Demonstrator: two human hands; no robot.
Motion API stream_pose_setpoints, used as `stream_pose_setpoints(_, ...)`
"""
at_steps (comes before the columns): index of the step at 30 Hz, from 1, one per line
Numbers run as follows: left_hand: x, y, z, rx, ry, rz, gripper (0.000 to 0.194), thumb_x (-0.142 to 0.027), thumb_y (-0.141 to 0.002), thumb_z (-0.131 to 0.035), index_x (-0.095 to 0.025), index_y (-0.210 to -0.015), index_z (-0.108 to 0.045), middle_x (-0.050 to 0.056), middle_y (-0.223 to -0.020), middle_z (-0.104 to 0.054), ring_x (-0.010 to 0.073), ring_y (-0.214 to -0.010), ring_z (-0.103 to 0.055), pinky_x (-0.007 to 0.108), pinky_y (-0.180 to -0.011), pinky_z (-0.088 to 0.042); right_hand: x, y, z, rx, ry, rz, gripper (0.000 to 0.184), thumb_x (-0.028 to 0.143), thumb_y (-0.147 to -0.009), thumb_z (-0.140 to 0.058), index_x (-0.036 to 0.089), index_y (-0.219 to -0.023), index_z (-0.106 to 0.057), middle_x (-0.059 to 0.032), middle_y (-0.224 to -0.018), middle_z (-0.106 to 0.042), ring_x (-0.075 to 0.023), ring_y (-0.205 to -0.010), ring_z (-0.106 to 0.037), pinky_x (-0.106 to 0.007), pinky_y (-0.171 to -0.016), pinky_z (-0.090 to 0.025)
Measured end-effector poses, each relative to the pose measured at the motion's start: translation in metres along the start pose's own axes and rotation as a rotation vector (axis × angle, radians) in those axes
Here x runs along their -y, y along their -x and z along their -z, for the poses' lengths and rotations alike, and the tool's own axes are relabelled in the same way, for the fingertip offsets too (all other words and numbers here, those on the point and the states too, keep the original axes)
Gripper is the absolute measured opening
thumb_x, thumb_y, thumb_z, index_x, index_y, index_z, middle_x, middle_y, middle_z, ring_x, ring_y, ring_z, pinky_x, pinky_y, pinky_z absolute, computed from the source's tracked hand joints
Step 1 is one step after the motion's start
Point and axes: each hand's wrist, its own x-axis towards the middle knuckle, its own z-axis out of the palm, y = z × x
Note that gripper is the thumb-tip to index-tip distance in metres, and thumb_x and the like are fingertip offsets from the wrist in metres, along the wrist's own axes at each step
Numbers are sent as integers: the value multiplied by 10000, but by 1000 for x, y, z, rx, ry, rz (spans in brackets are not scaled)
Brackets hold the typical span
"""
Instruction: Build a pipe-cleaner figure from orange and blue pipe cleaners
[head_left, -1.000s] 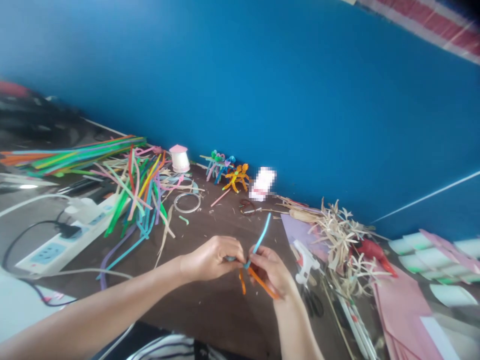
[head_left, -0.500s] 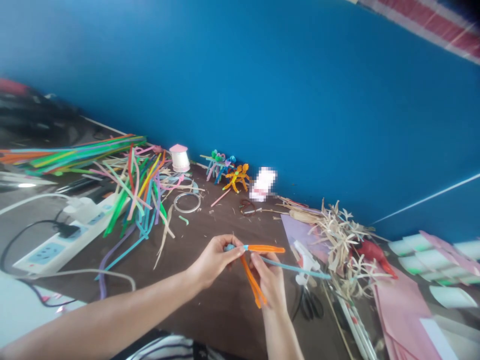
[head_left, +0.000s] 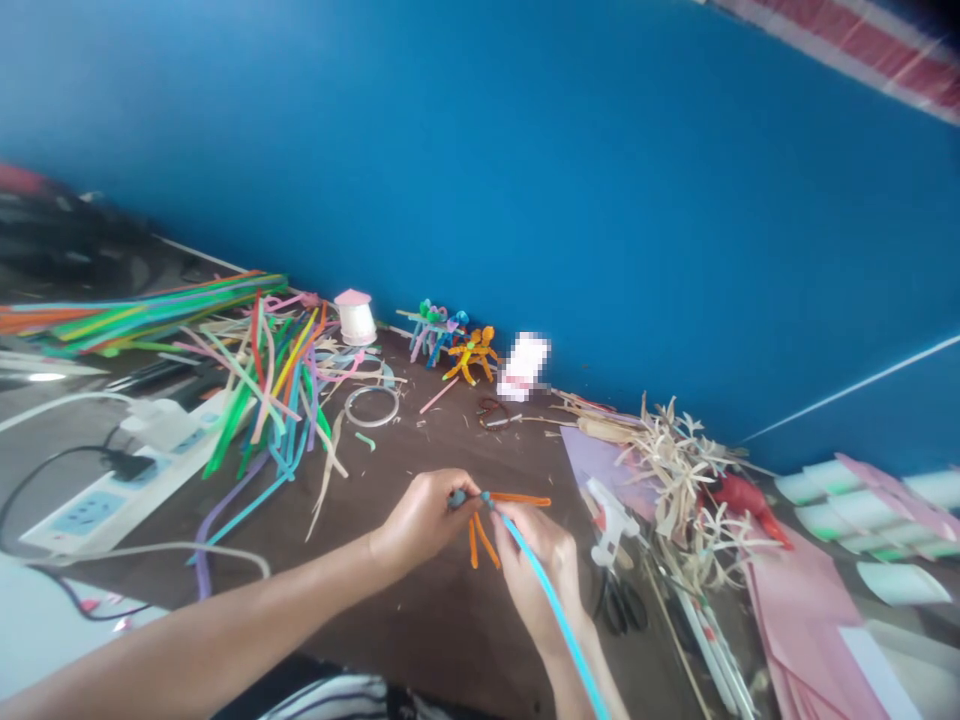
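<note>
Pal: State of your hands?

Me: Left hand (head_left: 424,515) curled nearly closed, pinching a blue wrapped body (head_left: 457,497). Right hand (head_left: 540,560) has thumb and forefinger closed on the blue stem (head_left: 551,595), just beside the left fingertips. Piece is up off the brown tabletop (head_left: 442,630), between my hands.

Pal: Layout of it?

Me: Blue stem's free length runs over my right hand to 5 o'clock. Orange legs (head_left: 480,540): two hang toward 6, more orange points to 3. Fingers cover the joint and it's blurry, so can't swear to the number of wraps.

Pal: Handling?

Me: Should be next to weightless. Looks fuzzy; I'd guess a thin wire core, so it bends and holds shape, not slippery. Tough enough, but kinks if forced. Best grip: tight pinch at the wrapped joint. Legs would just flex.

Pal: Around you?

Me: Rigid white glue gun (head_left: 614,525) at 3, black scissors (head_left: 622,605) at 4. Smooth round ring (head_left: 372,390) at 10, tangled stem pile (head_left: 281,385) beyond. Fuzzy orange figure (head_left: 472,355), bent-legged, at 12. Papery curled strips (head_left: 679,450) between 2 and 3. Flat pink sheets (head_left: 802,600) past the scissors, between 3 and 4.
</note>
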Motion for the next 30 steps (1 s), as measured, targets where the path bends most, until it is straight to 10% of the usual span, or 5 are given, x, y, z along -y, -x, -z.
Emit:
stream_pose_setpoints(8,-4,-5,16,284,-246,-258,117,-201,-743,-522,-194,-732,-637,27,-681,-616,143,-651,-553,203,-581,-361,-13,-20,14,217,-244,17,51,222,-723,-610,225,-698,-655,-28,-722,-621,-191,-744,-535,-287,-678,-394)
stream_pose_setpoints(12,-6,-10,21,358,-98,-272,93,-196,-720,-557,-193,-715,-650,8,-667,-634,125,-627,-559,181,-572,-369,-22,-23,7,352,-522,-227,194,277,-733,-587,171,-573,-617,31,-520,-558,-104,-501,-482,-211,-507,-349)
stream_pose_setpoints(19,-4,-14,23,411,129,-133,119,-245,-716,-580,-152,-725,-655,-7,-662,-629,97,-602,-531,164,-567,-363,-23,-16,-17,395,-1288,-763,250,350,-624,-691,148,-688,-559,52,-473,-535,-64,-370,-463,-160,-366,-355)
stream_pose_setpoints(30,-6,-7,11,402,732,364,237,-336,-632,-667,-120,-654,-574,-42,-505,-490,49,-451,-378,160,-425,-288,-13,1,-32,86,-1683,-865,213,291,-640,-704,189,-682,-521,50,-468,-552,-66,-353,-472,-151,-348,-355)
